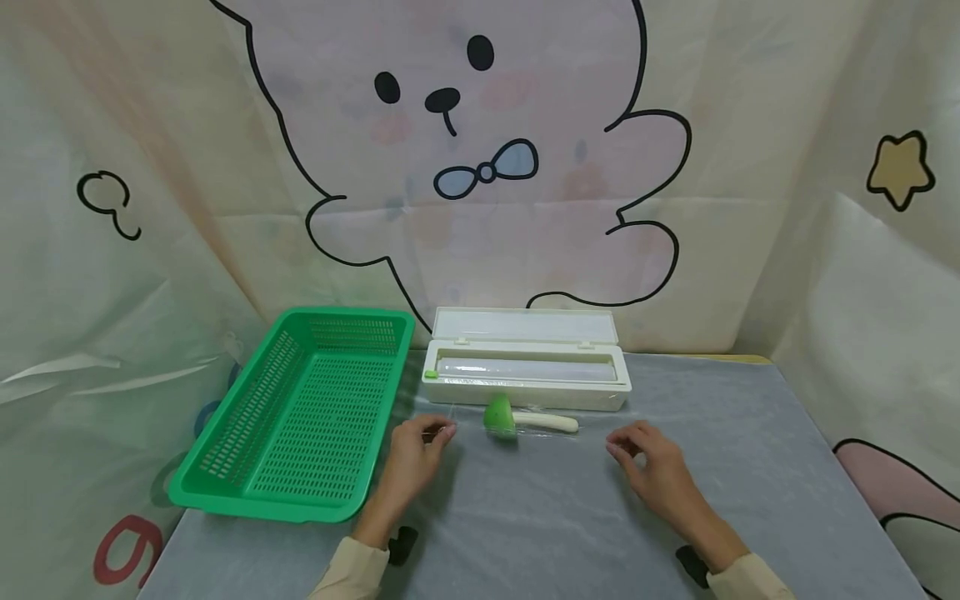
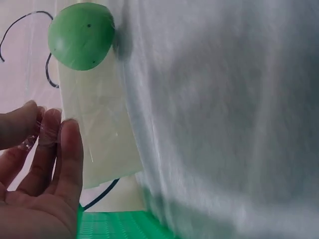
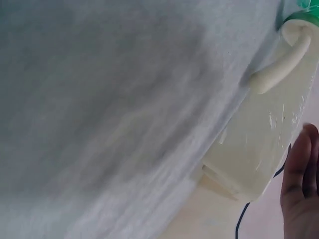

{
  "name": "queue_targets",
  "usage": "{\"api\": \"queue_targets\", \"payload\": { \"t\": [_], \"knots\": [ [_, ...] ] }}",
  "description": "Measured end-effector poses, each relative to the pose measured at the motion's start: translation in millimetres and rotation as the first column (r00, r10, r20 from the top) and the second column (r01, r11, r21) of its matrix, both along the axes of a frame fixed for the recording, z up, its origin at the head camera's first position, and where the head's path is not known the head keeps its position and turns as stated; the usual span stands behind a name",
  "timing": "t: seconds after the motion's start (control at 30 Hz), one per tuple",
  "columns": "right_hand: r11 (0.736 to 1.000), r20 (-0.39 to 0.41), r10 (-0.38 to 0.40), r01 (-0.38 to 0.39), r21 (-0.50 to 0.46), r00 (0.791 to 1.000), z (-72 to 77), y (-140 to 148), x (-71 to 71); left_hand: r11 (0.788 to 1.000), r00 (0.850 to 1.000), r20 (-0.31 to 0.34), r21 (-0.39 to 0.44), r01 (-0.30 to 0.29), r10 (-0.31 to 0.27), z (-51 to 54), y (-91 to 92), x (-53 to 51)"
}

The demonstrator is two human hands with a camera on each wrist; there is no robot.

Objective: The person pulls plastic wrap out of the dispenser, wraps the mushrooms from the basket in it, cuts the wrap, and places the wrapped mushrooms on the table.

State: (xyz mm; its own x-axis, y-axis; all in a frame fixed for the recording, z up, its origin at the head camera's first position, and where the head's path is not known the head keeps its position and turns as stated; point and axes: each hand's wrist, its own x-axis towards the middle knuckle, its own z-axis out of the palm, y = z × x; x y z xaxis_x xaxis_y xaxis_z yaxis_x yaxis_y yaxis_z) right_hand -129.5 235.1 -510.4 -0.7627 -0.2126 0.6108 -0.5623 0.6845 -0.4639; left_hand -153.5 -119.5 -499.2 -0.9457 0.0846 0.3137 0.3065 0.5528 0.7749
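Observation:
A green-capped toy mushroom (image 1: 499,417) with a cream stem lies on its side in front of the white box, with clear film (image 1: 540,432) about it. My left hand (image 1: 411,460), left of the cap, pinches the film's edge; crumpled film shows at the fingertips of that hand (image 2: 45,164) in the left wrist view. Right of the stem, my right hand (image 1: 660,475) has thumb and index tips together at the film's far side, where the film is barely visible. The right wrist view shows the stem (image 3: 281,67) and part of the hand (image 3: 301,184).
A white wrap dispenser box (image 1: 525,395) with its lid raised stands at the back of the grey cloth-covered table (image 1: 555,533), holding a roll. The green basket (image 1: 300,508) is on the left. Behind hangs a curtain with a cartoon bear.

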Motion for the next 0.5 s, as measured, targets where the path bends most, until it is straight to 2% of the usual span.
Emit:
{"api": "queue_targets", "payload": {
  "t": [0.17, 0.23, 0.37, 0.5],
  "knots": [
    [0.987, 0.056, -0.060, 0.068, -0.143, 0.997, 3.2, -1, -9.6, 0.988, 0.987, 0.143, 0.129, -0.088, 0.069, 3.3, 3.9, -8.8],
    [0.975, 0.103, -0.103, 0.121, -0.185, 0.989, 5.0, -2, -14.1, 0.979, 0.981, 0.171, 0.166, -0.122, 0.093, 3.9, 6.1, -13.5],
    [0.938, 0.216, -0.214, 0.262, -0.226, 0.953, 7.6, -6, -25.4, 0.958, 0.969, 0.187, 0.206, -0.200, 0.162, 2.7, 12.2, -23.0],
    [0.899, 0.304, -0.282, 0.362, -0.248, 0.910, 8.0, -12, -36.3, 0.922, 0.940, 0.221, 0.232, -0.311, 0.262, -2.2, 19.2, -32.1]
  ]
}}
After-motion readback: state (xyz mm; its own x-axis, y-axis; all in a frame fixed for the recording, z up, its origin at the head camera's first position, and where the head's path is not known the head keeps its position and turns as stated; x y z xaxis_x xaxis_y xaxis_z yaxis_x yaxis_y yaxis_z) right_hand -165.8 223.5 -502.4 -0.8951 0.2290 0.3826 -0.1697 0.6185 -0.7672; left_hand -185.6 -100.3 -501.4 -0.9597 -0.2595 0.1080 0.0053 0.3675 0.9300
